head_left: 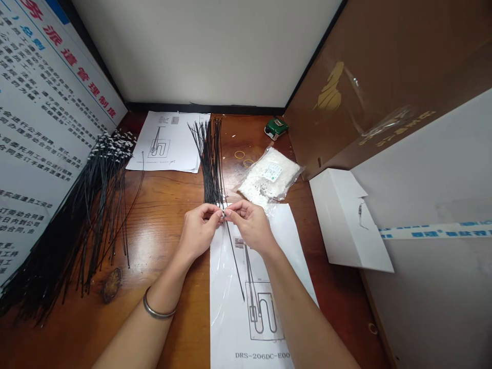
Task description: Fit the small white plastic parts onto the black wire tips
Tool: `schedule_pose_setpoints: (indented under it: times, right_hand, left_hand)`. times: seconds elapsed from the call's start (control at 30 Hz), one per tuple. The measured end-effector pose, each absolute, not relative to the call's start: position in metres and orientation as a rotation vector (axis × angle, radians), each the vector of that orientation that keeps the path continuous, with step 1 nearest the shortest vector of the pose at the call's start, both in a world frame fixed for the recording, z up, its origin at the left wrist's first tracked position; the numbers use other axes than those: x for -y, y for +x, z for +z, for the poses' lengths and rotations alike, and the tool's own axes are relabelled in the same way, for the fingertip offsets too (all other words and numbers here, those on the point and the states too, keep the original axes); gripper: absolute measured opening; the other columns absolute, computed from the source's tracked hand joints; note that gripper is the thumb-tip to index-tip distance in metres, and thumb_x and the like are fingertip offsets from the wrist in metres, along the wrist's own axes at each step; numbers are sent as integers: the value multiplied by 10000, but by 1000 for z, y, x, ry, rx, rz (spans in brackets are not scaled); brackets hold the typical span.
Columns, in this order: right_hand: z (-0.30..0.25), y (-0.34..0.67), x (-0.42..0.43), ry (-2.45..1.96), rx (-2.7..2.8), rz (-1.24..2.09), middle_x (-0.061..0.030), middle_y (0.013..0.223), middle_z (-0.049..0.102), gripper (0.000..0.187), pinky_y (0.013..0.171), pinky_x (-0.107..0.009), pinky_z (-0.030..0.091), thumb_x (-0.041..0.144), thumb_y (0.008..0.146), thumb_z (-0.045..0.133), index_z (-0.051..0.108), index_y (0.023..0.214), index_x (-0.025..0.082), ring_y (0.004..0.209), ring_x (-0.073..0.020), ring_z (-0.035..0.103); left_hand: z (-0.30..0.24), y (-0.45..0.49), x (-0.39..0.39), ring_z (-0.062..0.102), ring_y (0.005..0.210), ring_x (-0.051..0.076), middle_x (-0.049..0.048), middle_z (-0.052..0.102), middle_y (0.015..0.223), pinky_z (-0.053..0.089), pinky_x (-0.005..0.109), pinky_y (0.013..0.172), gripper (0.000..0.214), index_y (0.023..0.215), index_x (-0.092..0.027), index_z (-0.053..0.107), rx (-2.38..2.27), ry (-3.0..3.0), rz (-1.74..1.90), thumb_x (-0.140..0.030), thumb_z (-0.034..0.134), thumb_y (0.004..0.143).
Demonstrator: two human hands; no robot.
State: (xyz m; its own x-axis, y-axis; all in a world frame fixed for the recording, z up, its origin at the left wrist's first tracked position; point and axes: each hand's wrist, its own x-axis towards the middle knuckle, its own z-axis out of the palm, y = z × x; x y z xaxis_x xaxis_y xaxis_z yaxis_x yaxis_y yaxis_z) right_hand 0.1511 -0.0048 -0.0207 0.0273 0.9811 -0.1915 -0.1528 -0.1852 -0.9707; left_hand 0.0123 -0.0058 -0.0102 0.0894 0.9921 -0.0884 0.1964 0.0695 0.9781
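A thin black wire [234, 256] is pinched at its upper end between both hands, right where the fingertips meet. From there it trails down toward the person across a printed drawing sheet [265, 328]. The left hand [200, 228] has its thumb and fingers closed on the wire's tip. The right hand [249, 223] grips the same end from the other side, and a tiny white piece [223, 214] shows between them. A metal bangle [157, 310] sits on the left wrist.

Just beyond the hands lies a straight bundle of black wires [211, 154], running away across the wooden bench [169, 205]. Beyond the right hand is a clear bag of small white parts [271, 177], with a couple of rubber bands [240, 154] and a small green object [275, 127] farther off. Well to the left of the left hand, a big loose heap of white-tipped wires [88, 215] fans out against a printed board [34, 143]. To the right of the right hand sits a white box [346, 225].
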Motion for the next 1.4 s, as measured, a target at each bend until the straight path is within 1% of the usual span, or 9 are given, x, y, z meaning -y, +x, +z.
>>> schedule_pose_setpoints:
  times: [0.07,0.23,0.33,0.4,0.7,1.07,1.2,1.33,1.4]
  right_hand:
    - [-21,152,5,-1260,990,1379,-16,640,658,367,639,-324,548,475,583,807,623,690,175,606,-154,618]
    - [-20,154,5,-1232,1008,1408,-22,658,664,342,631,-310,546,455,614,788,614,697,172,635,-158,636]
    - [-18,154,6,-1251,997,1452,-16,670,651,337,512,-261,523,446,617,782,613,705,168,637,-153,629]
    - [-17,155,6,-1246,994,1459,-10,661,642,329,464,-234,500,436,619,782,615,704,165,630,-146,620]
    - [-17,153,5,-1227,969,1476,-11,672,648,335,571,-278,559,436,607,789,618,695,162,655,-146,631]
    - [-19,149,6,-1272,950,1446,-10,676,647,322,702,-341,575,434,617,783,610,691,173,640,-146,632]
    - [-21,147,6,-1261,966,1426,-13,681,651,306,719,-363,577,428,636,769,605,703,179,652,-160,641]
    - [-26,145,6,-1279,1030,1346,-21,683,652,237,676,-346,574,385,693,723,607,718,180,650,-165,641]
    - [-25,145,6,-1290,1027,1354,-22,681,652,226,641,-326,571,369,687,724,608,715,178,651,-164,639]
  left_hand:
    - [-10,12,6,633,645,155,42,678,710,494,247,623,161,756,-145,653,-1303,1322,986,-300,628,790]
    - [-10,12,6,635,655,158,45,689,721,496,249,630,161,756,-147,658,-1276,1320,1004,-304,636,784]
    - [-10,11,7,636,660,158,43,691,728,495,251,635,156,753,-149,652,-1270,1316,1003,-302,636,782]
    - [-8,11,7,636,667,158,42,691,729,495,252,639,155,749,-150,647,-1266,1306,1001,-300,632,784]
    - [-7,13,7,636,653,153,34,679,707,505,249,633,148,731,-148,645,-1267,1278,1030,-290,634,768]
    - [-10,13,7,632,655,150,34,677,717,499,243,630,140,741,-143,651,-1300,1311,1041,-276,623,775]
    - [-10,14,7,635,662,152,33,681,722,499,244,637,134,734,-145,654,-1315,1307,1051,-272,630,771]
    - [-9,16,8,640,674,159,44,696,735,500,251,652,145,753,-143,673,-1301,1310,1057,-283,639,770]
    - [-9,16,9,641,691,161,50,704,758,499,254,667,156,777,-143,684,-1299,1334,1058,-291,637,778]
